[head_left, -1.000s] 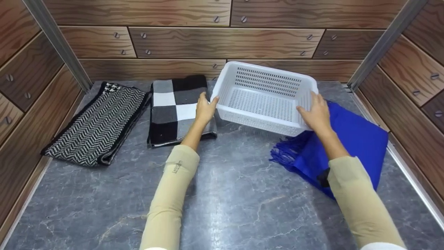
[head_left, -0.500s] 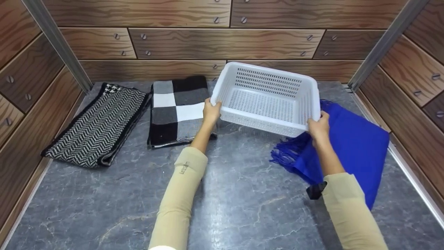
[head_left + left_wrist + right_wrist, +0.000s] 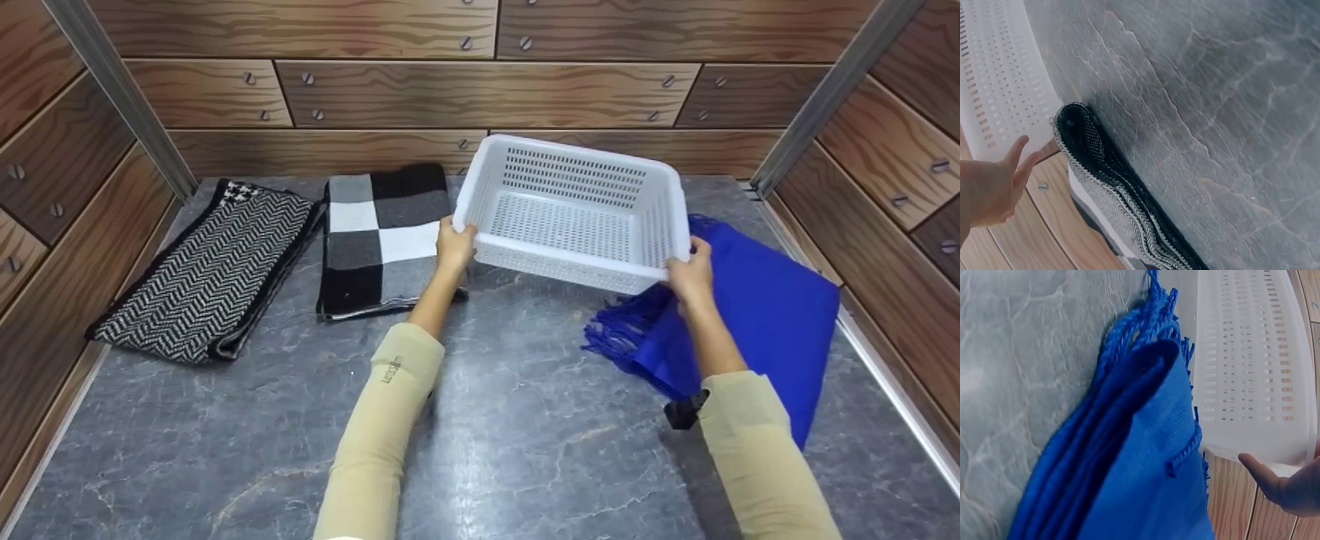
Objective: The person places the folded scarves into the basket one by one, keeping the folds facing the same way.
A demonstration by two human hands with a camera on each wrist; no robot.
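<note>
A white perforated plastic basket stands askew at the back of the grey surface, with nothing inside. At its near left corner my left hand grips the rim, thumb on top. The near right corner is held by my right hand. Both wrist views show fingers against the underside of the basket. Beside the left hand lies a folded checked scarf in black, grey and white. Under the right forearm is a folded blue fringed scarf. Whether the basket touches the surface, I cannot tell.
A folded black-and-white herringbone scarf lies at the far left. Wood-patterned walls enclose the marbled grey surface at the back and sides. A small black device sits at the right wrist.
Both hands have closed from spread fingers to a grip on the basket's near corners. The right hand moved down along the rim. The basket has barely shifted; the scarves lie as before.
</note>
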